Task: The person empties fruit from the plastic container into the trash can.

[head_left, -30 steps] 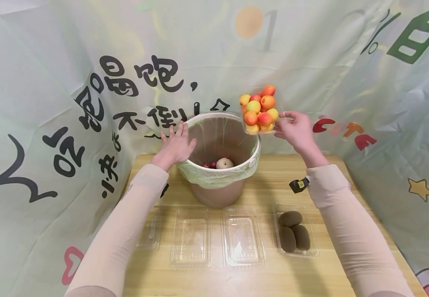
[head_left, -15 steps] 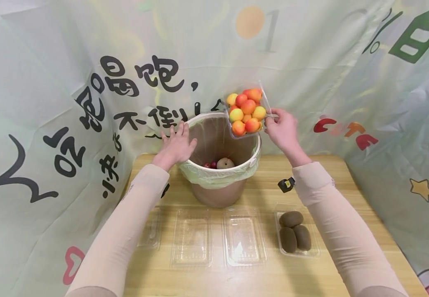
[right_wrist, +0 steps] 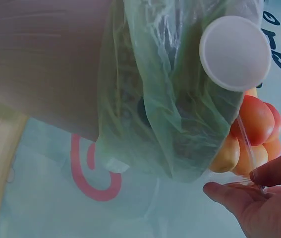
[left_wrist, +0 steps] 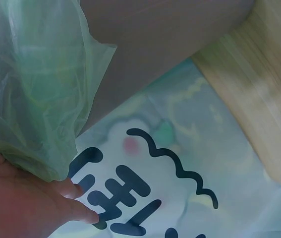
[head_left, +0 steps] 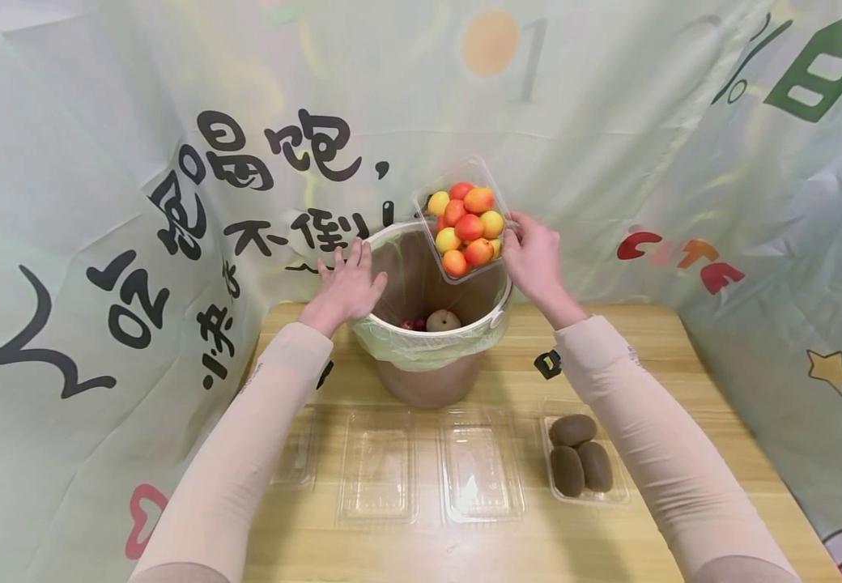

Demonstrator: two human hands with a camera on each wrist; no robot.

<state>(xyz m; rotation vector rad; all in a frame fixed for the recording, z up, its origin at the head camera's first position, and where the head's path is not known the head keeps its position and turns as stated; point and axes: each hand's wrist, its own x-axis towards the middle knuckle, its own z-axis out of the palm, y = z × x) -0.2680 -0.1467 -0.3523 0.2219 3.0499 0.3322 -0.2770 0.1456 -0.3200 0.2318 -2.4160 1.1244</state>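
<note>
Clear plastic tray (head_left: 470, 172) heaped with round red-orange and yellow fruits (head_left: 469, 227) hangs askew in the air above the mouth of the brown round bucket (head_left: 428, 385), toward its far right side. Right hand (head_left: 533, 253) pinches the tray's right edge between thumb and fingers. Left hand (head_left: 346, 283), fingers straight and spread, grasps nothing, lying at the bucket's left rim by the pale green plastic liner (head_left: 428, 348). Versus one second ago: tray and right hand are farther left, tray more slanted; left hand unchanged. Bucket stands on the light wooden table (head_left: 435, 559).
</note>
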